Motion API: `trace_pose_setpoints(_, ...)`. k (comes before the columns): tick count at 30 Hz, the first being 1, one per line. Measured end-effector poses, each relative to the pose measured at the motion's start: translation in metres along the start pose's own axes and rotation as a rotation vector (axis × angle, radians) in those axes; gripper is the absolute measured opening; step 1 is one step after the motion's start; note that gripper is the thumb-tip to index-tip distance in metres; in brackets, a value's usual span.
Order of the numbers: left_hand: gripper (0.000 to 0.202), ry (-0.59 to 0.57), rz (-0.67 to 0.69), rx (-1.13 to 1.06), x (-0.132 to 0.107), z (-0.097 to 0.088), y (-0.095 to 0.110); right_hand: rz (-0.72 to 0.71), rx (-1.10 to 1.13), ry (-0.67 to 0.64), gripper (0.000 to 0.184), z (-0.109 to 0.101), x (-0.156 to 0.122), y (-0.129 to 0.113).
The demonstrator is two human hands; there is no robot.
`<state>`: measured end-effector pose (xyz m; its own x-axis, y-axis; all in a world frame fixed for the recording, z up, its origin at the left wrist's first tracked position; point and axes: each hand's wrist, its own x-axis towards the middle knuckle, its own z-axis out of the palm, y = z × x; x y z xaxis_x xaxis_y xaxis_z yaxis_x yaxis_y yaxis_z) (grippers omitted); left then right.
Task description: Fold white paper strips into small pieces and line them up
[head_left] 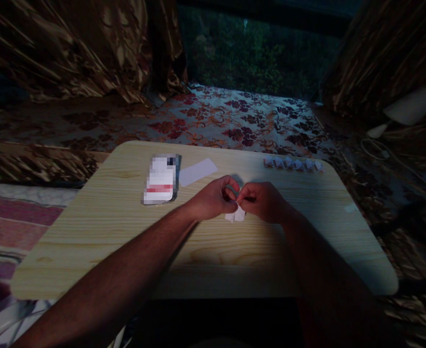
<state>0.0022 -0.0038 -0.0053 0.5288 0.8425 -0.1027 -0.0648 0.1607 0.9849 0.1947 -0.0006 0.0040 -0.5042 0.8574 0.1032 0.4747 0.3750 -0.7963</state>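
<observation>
Together, the left hand (215, 197) and right hand (262, 199) pinch a folded white paper (239, 214), a paper strip (199, 172) beyond its left side. Uneven tugging could tear it.

Small white folded-paper piece (239, 213) | creased, 2 flaps splaying nearward | now pinched between left hand (216, 199) and right hand (264, 199), mid pale wood-grain tabletop (205, 246)

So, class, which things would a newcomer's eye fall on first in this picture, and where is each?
Probably the left hand and right hand, meeting at a small folded white paper near the middle of the wooden table. Next, the row of small folded pieces near the table's far right corner. Then the pixelated phone-like object toward the left, with a pale strip just beside it.
</observation>
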Motion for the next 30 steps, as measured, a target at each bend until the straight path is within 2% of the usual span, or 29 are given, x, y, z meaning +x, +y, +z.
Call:
trace_pose_setpoints(18, 0.039, 0.000, 0.020, 0.032, -0.0005, 0.0033, -0.0001, 0.047, 0.131, -0.018, 0.008, 0.0004, 0.0022, 0.0043)
trace_pose_setpoints(25, 0.039, 0.066, 0.069, 0.049, -0.0002, 0.0078, -0.0041, 0.051, 0.140, 0.031, 0.009, -0.0006, 0.0027, 0.0009)
trace_pose_setpoints(30, 0.041, 0.063, 0.071, 0.041, -0.0001, 0.0085, -0.0051, 0.068, 0.218, 0.020, 0.008, 0.0000, 0.0033, 0.0044)
